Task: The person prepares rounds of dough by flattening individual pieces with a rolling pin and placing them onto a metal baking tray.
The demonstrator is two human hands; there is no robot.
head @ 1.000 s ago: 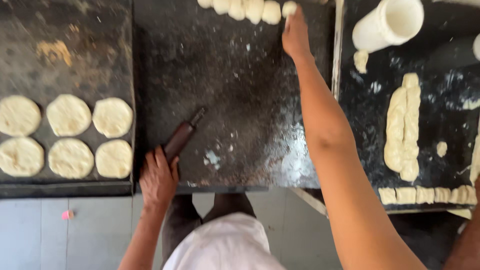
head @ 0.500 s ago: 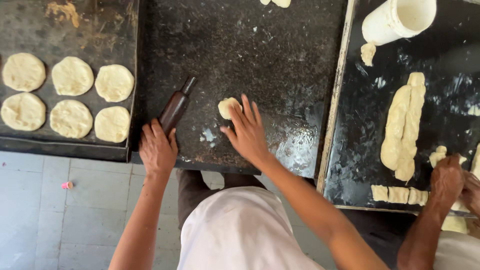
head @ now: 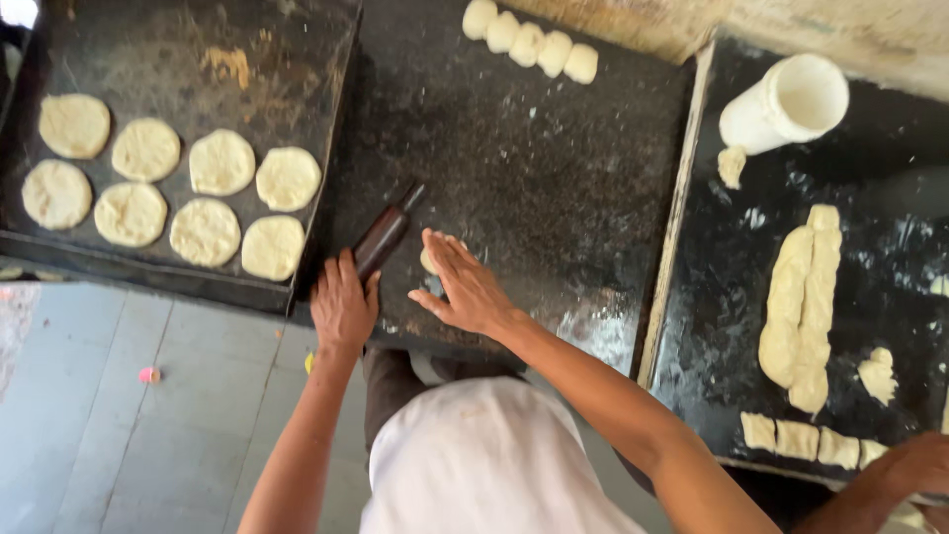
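My right hand (head: pixel 465 287) lies flat, fingers spread, pressing a small dough ball (head: pixel 431 259) on the dark work slab (head: pixel 534 168). My left hand (head: pixel 343 305) rests at the slab's near edge, touching the lower end of a dark brown rolling pin (head: pixel 384 237) that lies at an angle on the slab. A row of several dough balls (head: pixel 531 42) sits at the slab's far edge.
A dark tray (head: pixel 178 40) at the left holds several flattened dough rounds (head: pixel 206 230). On the right slab lie a long dough roll (head: pixel 806 297), cut pieces (head: pixel 799 440) and a tipped white container (head: pixel 781 107). Another person's hand (head: pixel 914 465) is at the bottom right.
My right hand came back from the far dough row with a ball, set it down by the rolling pin and now presses it flat. My left hand stayed at the pin.
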